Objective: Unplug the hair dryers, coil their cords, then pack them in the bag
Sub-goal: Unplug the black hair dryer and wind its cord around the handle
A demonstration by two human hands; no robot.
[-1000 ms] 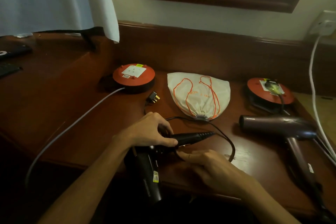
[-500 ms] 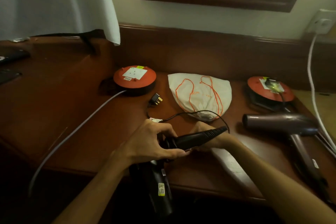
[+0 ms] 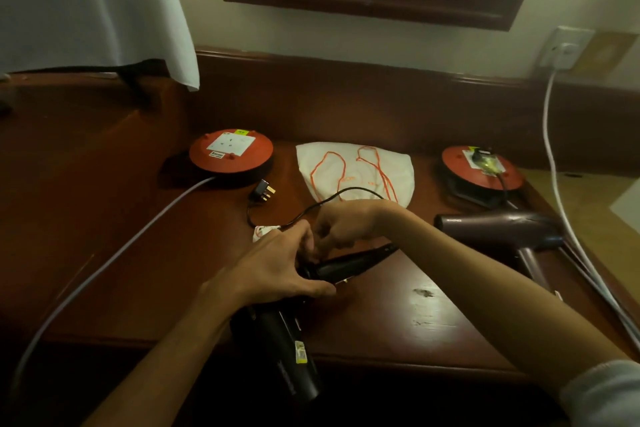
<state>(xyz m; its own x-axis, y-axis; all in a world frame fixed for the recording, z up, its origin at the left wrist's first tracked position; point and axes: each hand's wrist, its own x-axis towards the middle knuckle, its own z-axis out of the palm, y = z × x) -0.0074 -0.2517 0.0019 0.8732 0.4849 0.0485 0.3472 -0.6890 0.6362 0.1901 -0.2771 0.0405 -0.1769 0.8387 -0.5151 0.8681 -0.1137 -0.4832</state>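
Wooden desk [image 3: 145, 253], near edge: black hair dryer [image 3: 287, 354] overhanging, barrel toward viewer, handle lying right. Far centre: white drawstring bag [image 3: 356, 170], flat. Right: purple hair dryer [image 3: 498, 227], seemingly plugged into the right red reel [image 3: 481, 168]; left red reel [image 3: 230, 156] vacant. Left hand [image 3: 277, 270] curled round the black dryer's handle joint. Right hand [image 3: 341, 227] pinching, probably, the black cord [image 3: 332, 196]; fingers partly hidden. Loose plug [image 3: 264, 190] near left reel. Risks: dryer sliding off edge if grip slackens; plug snagging or whipping during winding; loops springing loose.
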